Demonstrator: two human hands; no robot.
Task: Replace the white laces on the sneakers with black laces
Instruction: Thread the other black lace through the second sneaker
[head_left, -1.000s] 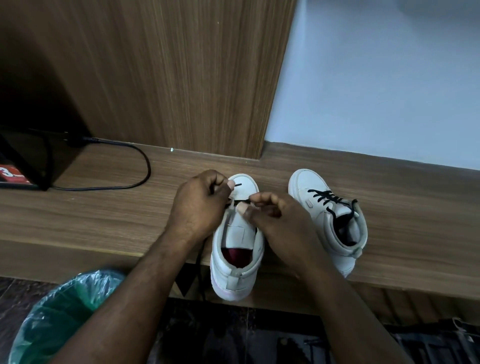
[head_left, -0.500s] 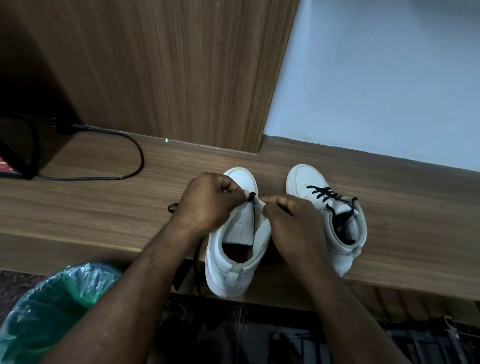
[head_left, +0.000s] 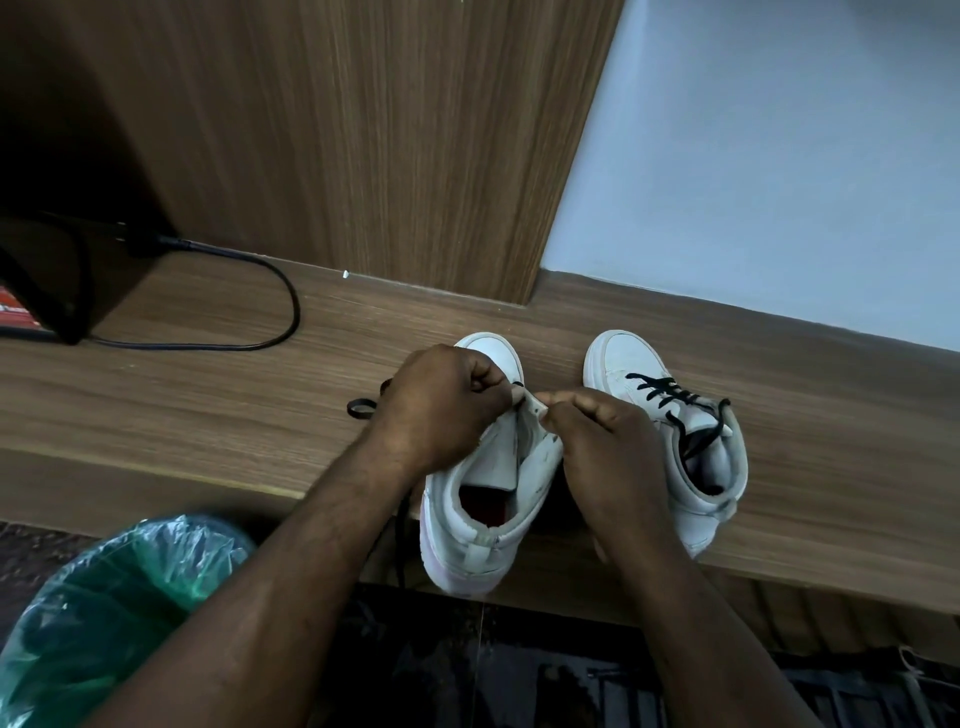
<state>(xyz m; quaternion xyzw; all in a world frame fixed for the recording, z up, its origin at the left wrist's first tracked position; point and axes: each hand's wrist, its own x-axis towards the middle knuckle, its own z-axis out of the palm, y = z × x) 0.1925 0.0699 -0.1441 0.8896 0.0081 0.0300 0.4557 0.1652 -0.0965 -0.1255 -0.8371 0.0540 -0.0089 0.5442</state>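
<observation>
Two white high-top sneakers stand on a wooden ledge (head_left: 208, 415). The right sneaker (head_left: 675, 431) is laced with a black lace. The left sneaker (head_left: 488, 499) has its tongue and red insole showing, heel hanging over the ledge's front edge. My left hand (head_left: 441, 405) has its fingers curled at the left eyelet flap, pinching the black lace (head_left: 363, 408), which loops out to the left and hangs down past the ledge. My right hand (head_left: 608, 447) pinches the sneaker's right eyelet flap near its front end.
A green plastic-lined bin (head_left: 104, 613) stands on the floor at lower left. A black cable (head_left: 249, 332) curves over the ledge from a dark device at far left. A wooden panel (head_left: 363, 156) and a pale wall (head_left: 779, 182) rise behind.
The sneaker's flaps have been pulled up and together. Both hands shifted slightly toward the toe, and a loop of black lace now shows to the left of my left hand.
</observation>
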